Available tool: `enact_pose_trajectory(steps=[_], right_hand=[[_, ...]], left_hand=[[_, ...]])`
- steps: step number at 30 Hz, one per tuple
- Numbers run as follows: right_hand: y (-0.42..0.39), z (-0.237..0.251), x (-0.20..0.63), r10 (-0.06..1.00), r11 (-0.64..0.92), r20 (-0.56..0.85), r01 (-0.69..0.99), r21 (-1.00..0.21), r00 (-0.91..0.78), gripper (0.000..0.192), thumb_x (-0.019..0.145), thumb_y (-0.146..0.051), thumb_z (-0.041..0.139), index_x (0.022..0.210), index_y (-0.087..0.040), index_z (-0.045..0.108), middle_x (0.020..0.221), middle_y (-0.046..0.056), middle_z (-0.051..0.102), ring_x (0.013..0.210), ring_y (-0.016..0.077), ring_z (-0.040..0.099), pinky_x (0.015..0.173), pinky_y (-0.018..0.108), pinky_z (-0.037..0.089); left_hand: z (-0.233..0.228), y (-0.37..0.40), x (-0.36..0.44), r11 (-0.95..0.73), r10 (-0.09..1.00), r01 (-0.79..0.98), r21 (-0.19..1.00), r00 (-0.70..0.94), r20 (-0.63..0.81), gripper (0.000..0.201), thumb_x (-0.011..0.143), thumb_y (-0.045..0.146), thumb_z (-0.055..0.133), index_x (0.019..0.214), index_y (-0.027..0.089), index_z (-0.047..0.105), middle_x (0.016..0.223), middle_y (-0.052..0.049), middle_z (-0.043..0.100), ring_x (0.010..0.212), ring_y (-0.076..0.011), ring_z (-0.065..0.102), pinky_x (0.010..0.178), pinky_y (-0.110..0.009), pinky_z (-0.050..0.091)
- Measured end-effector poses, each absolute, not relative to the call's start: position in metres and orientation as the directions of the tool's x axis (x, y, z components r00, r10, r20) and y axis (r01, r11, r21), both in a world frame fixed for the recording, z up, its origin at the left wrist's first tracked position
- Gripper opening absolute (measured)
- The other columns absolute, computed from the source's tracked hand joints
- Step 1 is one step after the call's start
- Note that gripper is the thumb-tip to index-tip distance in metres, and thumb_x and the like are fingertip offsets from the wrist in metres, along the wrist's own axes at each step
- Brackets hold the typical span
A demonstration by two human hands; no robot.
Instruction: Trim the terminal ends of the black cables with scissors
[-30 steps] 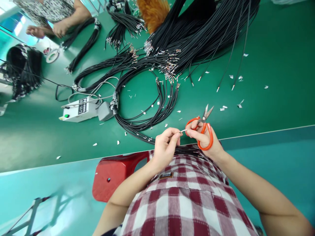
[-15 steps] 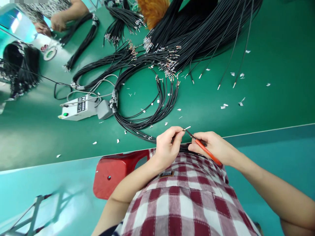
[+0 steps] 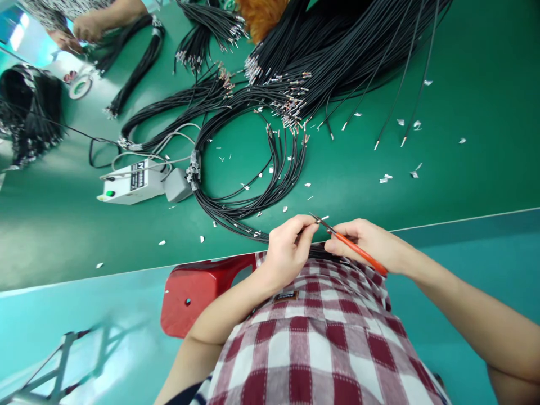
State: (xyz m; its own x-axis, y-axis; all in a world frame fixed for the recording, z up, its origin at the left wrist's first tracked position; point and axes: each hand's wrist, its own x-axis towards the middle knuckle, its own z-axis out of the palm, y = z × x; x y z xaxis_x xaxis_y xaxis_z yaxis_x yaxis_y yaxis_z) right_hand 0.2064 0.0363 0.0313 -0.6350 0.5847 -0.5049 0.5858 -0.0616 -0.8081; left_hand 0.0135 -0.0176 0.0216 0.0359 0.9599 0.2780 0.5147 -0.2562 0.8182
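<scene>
My left hand (image 3: 291, 242) is closed in a pinch on the end of a black cable at the table's front edge. A short white tip (image 3: 324, 217) of that cable pokes out past the fingertips. My right hand (image 3: 367, 243) is wrapped round slim red-handled scissors (image 3: 358, 251), their narrow dark blades lying across the cable end next to my left fingertips. How far the blades are apart is too small to tell. Beyond my left hand lies a looped bundle of black cables (image 3: 236, 216), some of its ends stripped. Part of the bundle runs down behind my hands.
A white box with a green button (image 3: 135, 181) stands left of the loop on the green table (image 3: 472, 185). More black cables (image 3: 346, 56) are heaped at the back. White scraps (image 3: 385, 179) are scattered about. Top left, a co-worker's hands (image 3: 86, 28) are busy. A red stool (image 3: 189, 298) stands below.
The scissors have shifted slightly, their blades now crossing the cable end further up and left. My left hand keeps its pinch. The whole view has moved a little.
</scene>
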Motion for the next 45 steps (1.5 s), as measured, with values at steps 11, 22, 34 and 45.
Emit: enact_pose_trajectory(steps=[11, 22, 34, 45], right_hand=[[0.034, 0.04, 0.206, 0.669, 0.152, -0.493, 0.751, -0.642, -0.556, 0.052, 0.083, -0.068, 0.057, 0.062, -0.022, 0.045, 0.059, -0.005, 0.043, 0.058, 0.0122, 0.034, 0.05, 0.024, 0.025], [0.037, 0.036, 0.208, 0.607, 0.101, -0.495, 0.679, -0.727, -0.621, 0.052, 0.084, -0.069, 0.057, 0.065, -0.021, 0.046, 0.061, -0.004, 0.043, 0.057, 0.0119, 0.034, 0.049, 0.024, 0.025], [0.025, 0.026, 0.199, 0.682, 0.056, -0.47, 0.68, -0.731, -0.561, 0.05, 0.087, -0.068, 0.053, 0.068, -0.022, 0.047, 0.061, -0.004, 0.048, 0.058, 0.0126, 0.035, 0.054, 0.026, 0.026], [0.014, 0.024, 0.209, 0.671, -0.035, -0.431, 0.555, -0.831, -0.603, 0.044, 0.09, -0.063, 0.053, 0.078, -0.021, 0.051, 0.067, -0.003, 0.05, 0.061, 0.0123, 0.04, 0.056, 0.025, 0.033]], left_hand=[[0.018, -0.019, 0.014, -0.396, 0.89, 0.713, 0.579, 0.141, 0.435, 0.008, 0.097, 0.016, 0.053, 0.095, 0.016, 0.061, 0.082, -0.004, 0.072, 0.07, -0.0128, 0.067, 0.068, -0.022, 0.054], [0.018, -0.019, 0.015, -0.394, 0.891, 0.74, 0.545, 0.161, 0.425, 0.011, 0.099, 0.019, 0.05, 0.096, 0.017, 0.06, 0.081, -0.004, 0.071, 0.068, -0.0136, 0.066, 0.065, -0.024, 0.053], [0.009, -0.02, 0.017, -0.386, 0.88, 0.675, 0.629, 0.066, 0.47, 0.008, 0.096, 0.017, 0.053, 0.092, 0.018, 0.06, 0.078, -0.002, 0.071, 0.065, -0.0111, 0.065, 0.063, -0.021, 0.052], [0.014, -0.018, 0.014, -0.252, 0.946, 0.514, 0.82, -0.046, 0.32, 0.008, 0.095, 0.019, 0.056, 0.09, 0.017, 0.062, 0.078, -0.001, 0.07, 0.063, -0.009, 0.063, 0.057, -0.018, 0.049]])
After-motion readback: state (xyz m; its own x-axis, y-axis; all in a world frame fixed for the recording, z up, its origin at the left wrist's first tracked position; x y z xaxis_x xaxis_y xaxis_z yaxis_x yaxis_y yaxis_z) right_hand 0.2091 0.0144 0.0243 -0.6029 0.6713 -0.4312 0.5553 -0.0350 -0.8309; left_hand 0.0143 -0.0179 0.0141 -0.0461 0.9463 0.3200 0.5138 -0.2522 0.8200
